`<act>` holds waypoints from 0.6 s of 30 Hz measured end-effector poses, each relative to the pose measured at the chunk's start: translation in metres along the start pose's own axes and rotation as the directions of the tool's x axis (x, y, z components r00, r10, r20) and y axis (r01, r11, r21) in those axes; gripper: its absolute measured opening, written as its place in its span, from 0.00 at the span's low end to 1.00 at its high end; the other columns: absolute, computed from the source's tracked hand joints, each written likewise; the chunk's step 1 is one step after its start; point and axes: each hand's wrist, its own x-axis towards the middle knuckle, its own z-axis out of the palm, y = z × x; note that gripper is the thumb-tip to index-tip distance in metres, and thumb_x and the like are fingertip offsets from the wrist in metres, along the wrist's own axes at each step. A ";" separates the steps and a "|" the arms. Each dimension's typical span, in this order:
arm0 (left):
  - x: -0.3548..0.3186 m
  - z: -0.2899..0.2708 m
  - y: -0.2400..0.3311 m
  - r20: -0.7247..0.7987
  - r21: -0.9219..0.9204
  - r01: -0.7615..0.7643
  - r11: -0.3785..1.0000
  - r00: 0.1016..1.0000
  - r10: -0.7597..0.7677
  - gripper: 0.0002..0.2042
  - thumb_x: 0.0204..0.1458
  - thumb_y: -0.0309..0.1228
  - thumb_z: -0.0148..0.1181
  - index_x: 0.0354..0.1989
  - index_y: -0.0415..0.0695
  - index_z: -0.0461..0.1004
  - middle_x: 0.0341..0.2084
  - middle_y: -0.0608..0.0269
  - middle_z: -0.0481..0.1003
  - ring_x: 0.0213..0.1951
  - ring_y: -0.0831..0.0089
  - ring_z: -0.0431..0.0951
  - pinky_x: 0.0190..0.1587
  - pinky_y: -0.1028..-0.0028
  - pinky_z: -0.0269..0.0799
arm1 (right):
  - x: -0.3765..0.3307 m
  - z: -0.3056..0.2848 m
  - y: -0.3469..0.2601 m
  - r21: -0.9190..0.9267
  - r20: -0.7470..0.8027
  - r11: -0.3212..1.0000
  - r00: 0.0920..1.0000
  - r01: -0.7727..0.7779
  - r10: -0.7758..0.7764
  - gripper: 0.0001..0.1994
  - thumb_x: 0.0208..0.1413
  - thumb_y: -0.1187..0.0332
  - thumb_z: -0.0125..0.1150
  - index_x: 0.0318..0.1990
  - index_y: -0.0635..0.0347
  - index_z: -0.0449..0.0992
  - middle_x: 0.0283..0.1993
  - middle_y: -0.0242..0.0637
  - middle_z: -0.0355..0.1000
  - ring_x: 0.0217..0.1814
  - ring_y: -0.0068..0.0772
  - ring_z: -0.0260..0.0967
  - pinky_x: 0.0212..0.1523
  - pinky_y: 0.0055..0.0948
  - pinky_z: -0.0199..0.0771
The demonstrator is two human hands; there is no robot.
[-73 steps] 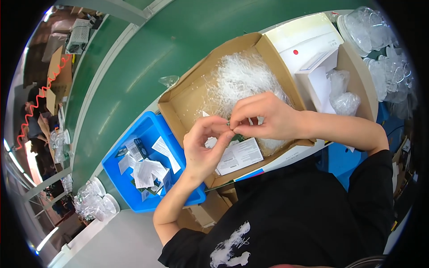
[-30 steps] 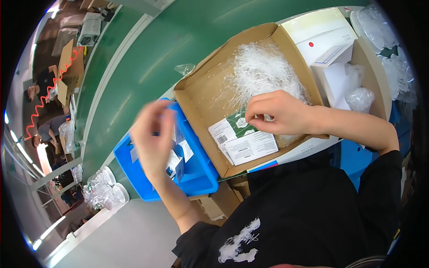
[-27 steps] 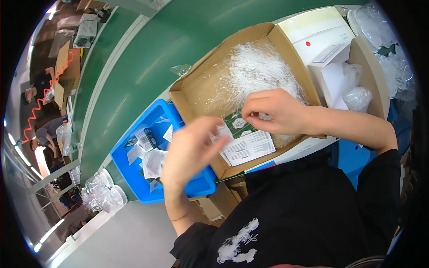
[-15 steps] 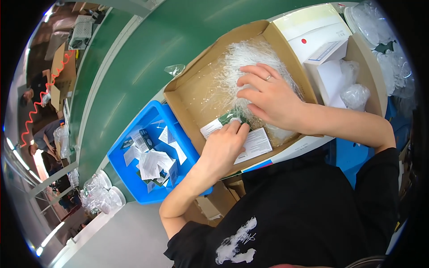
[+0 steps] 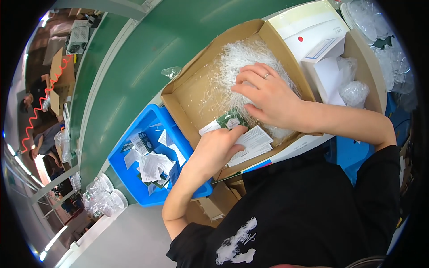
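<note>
A shallow cardboard box [image 5: 187, 96] holds a heap of fine white plastic strands [image 5: 243, 53]. My right hand [image 5: 270, 96] rests over the heap with its fingers bent and apart; the palm side is hidden. In the near part of the box my left hand [image 5: 216, 147] hovers at some cards, its thumb and forefinger spread apart. Beside the fingertips lies a dark green card [image 5: 232, 119] with a pale patch. White printed cards [image 5: 254, 140] overlap close to the thumb, and another white card sticks out behind the knuckles.
Left of the box, a blue plastic bin [image 5: 134, 187] contains several loose printed cards [image 5: 154, 165]. At right stand a white carton [image 5: 308, 27] and an open box with clear plastic bags [image 5: 355, 94]. Bagged round items [image 5: 105, 194] sit at far left, and people work beyond the green table [image 5: 134, 67].
My left hand has drawn back slightly to the left, its thumb and forefinger parting and more of the green card showing. The white cards now lie fanned apart. My right hand has shifted slightly left.
</note>
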 end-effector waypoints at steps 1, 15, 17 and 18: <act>-0.001 -0.001 0.000 -0.013 -0.005 0.010 1.000 1.000 -0.011 0.14 0.47 0.30 0.65 0.42 0.43 0.72 0.24 0.50 0.75 0.32 0.51 0.76 0.35 0.61 0.71 | -0.001 0.000 -0.001 0.000 0.023 1.000 1.000 0.017 -0.017 0.14 0.42 0.73 0.65 0.40 0.57 0.74 0.51 0.40 0.66 0.63 0.44 0.59 0.64 0.48 0.58; 0.000 -0.004 -0.008 -0.122 -0.089 -0.110 0.990 0.988 0.099 0.08 0.49 0.28 0.65 0.34 0.38 0.75 0.25 0.55 0.71 0.29 0.58 0.74 0.33 0.64 0.69 | 0.001 -0.002 -0.001 0.152 0.025 0.987 0.999 0.041 -0.046 0.05 0.48 0.71 0.66 0.30 0.56 0.75 0.47 0.31 0.69 0.64 0.41 0.60 0.62 0.45 0.60; 0.001 -0.007 -0.008 -0.115 -0.096 -0.136 0.986 0.986 0.124 0.08 0.49 0.28 0.65 0.34 0.38 0.75 0.23 0.56 0.71 0.27 0.59 0.73 0.31 0.65 0.69 | 0.002 -0.002 -0.001 0.267 0.000 0.963 0.999 0.047 -0.049 0.04 0.50 0.69 0.66 0.31 0.56 0.77 0.45 0.29 0.71 0.63 0.40 0.61 0.61 0.43 0.60; 0.001 -0.011 -0.003 -0.076 -0.132 -0.058 0.990 0.996 0.049 0.09 0.49 0.28 0.66 0.34 0.39 0.74 0.21 0.58 0.70 0.24 0.60 0.71 0.29 0.67 0.68 | 0.002 -0.003 -0.001 0.266 0.001 0.963 0.999 0.045 -0.047 0.04 0.50 0.69 0.66 0.31 0.56 0.77 0.45 0.29 0.71 0.63 0.40 0.61 0.61 0.43 0.60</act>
